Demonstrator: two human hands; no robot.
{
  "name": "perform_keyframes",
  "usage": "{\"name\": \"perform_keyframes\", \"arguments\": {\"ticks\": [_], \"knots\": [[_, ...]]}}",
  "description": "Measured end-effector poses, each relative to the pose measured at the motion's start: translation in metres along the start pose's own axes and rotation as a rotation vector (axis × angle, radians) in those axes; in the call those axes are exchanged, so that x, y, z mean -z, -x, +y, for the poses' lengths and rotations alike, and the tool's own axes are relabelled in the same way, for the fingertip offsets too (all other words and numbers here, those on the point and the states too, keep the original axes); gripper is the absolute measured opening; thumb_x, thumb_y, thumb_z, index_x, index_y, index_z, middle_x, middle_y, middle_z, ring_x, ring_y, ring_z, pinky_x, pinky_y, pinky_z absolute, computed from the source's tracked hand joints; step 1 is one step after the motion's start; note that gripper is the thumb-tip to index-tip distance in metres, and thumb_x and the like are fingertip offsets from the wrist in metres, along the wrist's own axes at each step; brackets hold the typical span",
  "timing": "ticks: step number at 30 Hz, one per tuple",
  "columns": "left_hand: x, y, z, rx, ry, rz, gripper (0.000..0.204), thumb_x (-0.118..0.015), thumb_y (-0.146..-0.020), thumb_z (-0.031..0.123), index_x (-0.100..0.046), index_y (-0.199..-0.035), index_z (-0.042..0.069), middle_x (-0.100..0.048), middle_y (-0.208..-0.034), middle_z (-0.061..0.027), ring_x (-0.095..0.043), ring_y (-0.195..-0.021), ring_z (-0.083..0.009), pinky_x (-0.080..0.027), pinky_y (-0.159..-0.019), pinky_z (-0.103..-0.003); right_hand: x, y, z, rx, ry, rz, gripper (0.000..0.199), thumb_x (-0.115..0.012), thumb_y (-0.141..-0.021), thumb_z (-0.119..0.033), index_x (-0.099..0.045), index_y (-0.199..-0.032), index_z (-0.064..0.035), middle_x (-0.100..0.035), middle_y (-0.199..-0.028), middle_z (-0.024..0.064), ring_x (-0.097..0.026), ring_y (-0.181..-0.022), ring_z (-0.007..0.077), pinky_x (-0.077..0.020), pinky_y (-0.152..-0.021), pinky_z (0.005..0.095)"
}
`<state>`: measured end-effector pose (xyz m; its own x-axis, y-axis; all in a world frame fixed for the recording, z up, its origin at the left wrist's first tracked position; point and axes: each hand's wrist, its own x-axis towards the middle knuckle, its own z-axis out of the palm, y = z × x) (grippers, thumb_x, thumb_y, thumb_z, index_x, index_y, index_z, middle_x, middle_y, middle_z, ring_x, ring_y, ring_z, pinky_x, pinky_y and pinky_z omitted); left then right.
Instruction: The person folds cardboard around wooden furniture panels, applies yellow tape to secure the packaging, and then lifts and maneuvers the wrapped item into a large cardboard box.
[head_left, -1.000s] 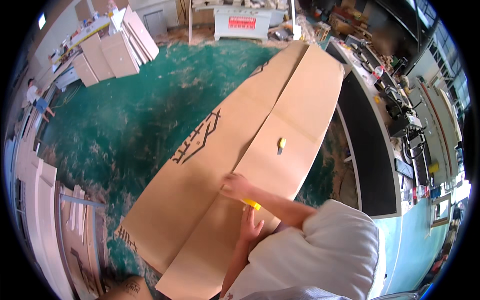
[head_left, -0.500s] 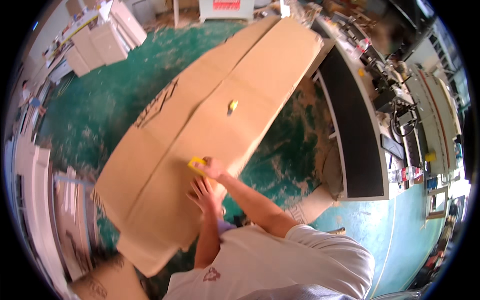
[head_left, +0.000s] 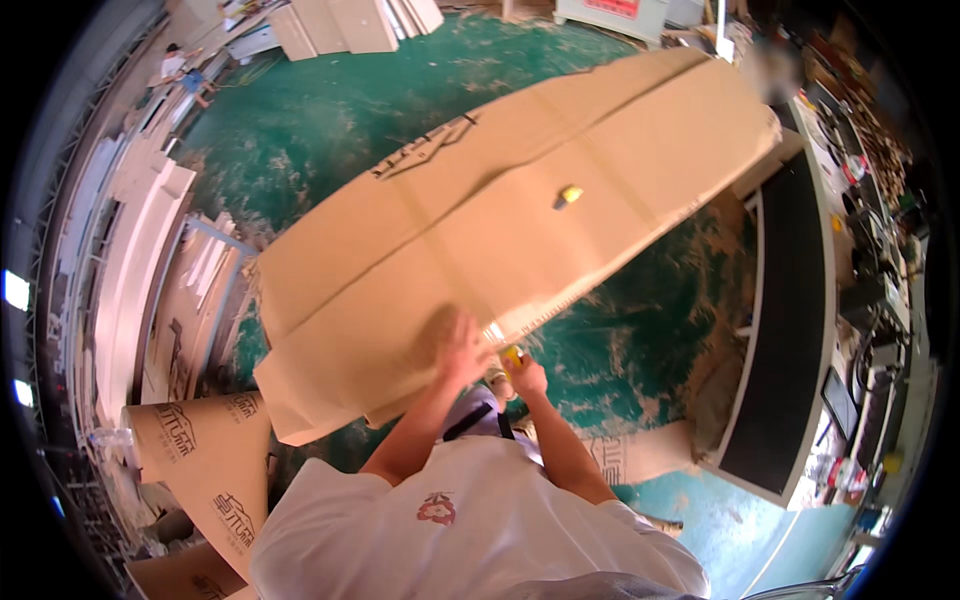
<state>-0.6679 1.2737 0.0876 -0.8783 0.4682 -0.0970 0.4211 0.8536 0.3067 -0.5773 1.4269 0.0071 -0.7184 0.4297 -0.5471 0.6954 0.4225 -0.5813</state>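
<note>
A long cardboard-wrapped package (head_left: 520, 240) stretches from near me to the far right. My left hand (head_left: 460, 348) presses on its top close to the near edge, fingers laid out and slightly blurred. Just beyond that edge, my right hand (head_left: 528, 377) grips a yellow roll of packing tape (head_left: 512, 358). A shiny patch (head_left: 493, 333) shows on the cardboard edge between both hands. Tape bands (head_left: 455, 265) cross the package. Farther along its top lies a small yellow and dark tool (head_left: 568, 196), too small to name surely.
A workbench with a black side panel (head_left: 775, 330) stands at right, cluttered with tools and bottles. Printed cardboard (head_left: 215, 470) lies at lower left, boards (head_left: 140, 290) farther left. Another person (head_left: 180, 70) is at far left. Sawdust covers the green floor (head_left: 300, 150).
My right hand has brought the yellow tape roll from the package top down past its near edge. My left hand remains on the cardboard. The whole view has turned.
</note>
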Motion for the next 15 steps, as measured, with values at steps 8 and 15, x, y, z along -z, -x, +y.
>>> {"name": "perform_keyframes", "arguments": {"ticks": [8, 15], "knots": [[0.051, -0.219, -0.068, 0.256, -0.177, 0.112, 0.087, -0.039, -0.097, 0.060, -0.021, -0.160, 0.004, -0.011, -0.170, -0.0132, -0.007, -0.157, -0.0267, -0.003, -0.126, -0.052, 0.034, -0.023, 0.057, 0.356, 0.082, 0.026, 0.031, -0.065, -0.093, -0.041, -0.067, -0.106, -0.0122, -0.071, -0.098, 0.0107, -0.068, -0.092, 0.0328, -0.0539, -0.081, 0.0465], [0.099, -0.415, -0.188, 0.495, -0.152, 0.280, 0.083, -0.039, -0.099, 0.057, -0.025, -0.159, 0.001, -0.017, -0.168, -0.0140, -0.014, -0.156, -0.0244, -0.006, -0.126, -0.047, 0.174, -0.052, 0.063, 0.219, 0.230, 0.301, 0.016, -0.069, -0.089, -0.023, -0.070, -0.095, -0.0085, -0.072, -0.096, 0.0108, -0.070, -0.082, 0.0288, -0.0559, -0.074, 0.0406]]}}
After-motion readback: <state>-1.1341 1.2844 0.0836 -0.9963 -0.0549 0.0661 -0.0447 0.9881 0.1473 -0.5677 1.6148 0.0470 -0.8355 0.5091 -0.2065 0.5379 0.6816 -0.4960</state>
